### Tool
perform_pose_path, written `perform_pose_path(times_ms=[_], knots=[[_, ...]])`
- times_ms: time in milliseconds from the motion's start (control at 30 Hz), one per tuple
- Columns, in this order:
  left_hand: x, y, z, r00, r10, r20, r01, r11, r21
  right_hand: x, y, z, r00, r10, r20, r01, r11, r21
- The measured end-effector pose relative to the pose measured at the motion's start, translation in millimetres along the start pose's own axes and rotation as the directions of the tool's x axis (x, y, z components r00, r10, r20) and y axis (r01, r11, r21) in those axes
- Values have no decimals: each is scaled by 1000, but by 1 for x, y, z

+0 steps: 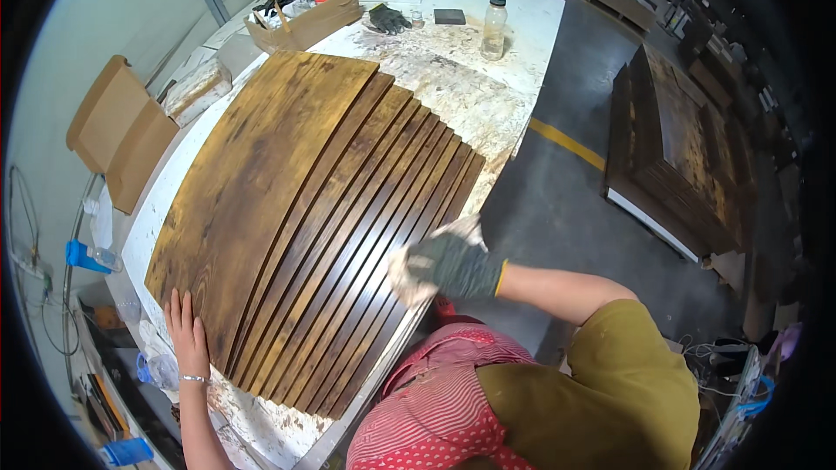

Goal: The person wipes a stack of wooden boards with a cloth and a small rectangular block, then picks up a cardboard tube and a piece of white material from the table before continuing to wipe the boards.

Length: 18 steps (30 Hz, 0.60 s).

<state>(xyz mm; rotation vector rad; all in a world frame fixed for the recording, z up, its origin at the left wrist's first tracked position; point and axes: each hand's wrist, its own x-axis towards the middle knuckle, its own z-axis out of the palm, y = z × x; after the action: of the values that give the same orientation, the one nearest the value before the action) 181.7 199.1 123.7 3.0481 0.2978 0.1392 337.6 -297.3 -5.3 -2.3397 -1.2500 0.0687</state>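
A fanned stack of brown wooden panels (261,148) lies on the table, each panel stepped out from under the one above. My left hand (186,331), bare with a bracelet at the wrist, rests open and flat against the near left corner of the top panel. On my right hand (457,268) is a dark knit glove with a yellow cuff. It grips a pale, stained rag (405,278) at the right side of the stack, over the lowest panels' edges. Motion blurs the rag, and the gloved fingers are partly hidden, so its contact with the wood is unclear.
The stained white table (522,35) bears a jar with a dark lid (494,28), a dark block (449,16), a loose glove (388,19) and a filled cardboard box (309,26). An open carton (122,135) stands left. More stacked panels (670,148) stand right, beyond the floor.
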Motion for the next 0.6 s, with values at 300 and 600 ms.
perform_pose_path(times_ms=[300, 600], knots=[[1, 13, -16, 993, -43, 107, 33, 994, 101, -7, 119, -117, 951, 131, -281, -242, 881, -407], [0, 13, -21, 988, -8, 151, -12, 991, 135, -10, 141, -133, 975, 121, -186, -193, 879, -436]])
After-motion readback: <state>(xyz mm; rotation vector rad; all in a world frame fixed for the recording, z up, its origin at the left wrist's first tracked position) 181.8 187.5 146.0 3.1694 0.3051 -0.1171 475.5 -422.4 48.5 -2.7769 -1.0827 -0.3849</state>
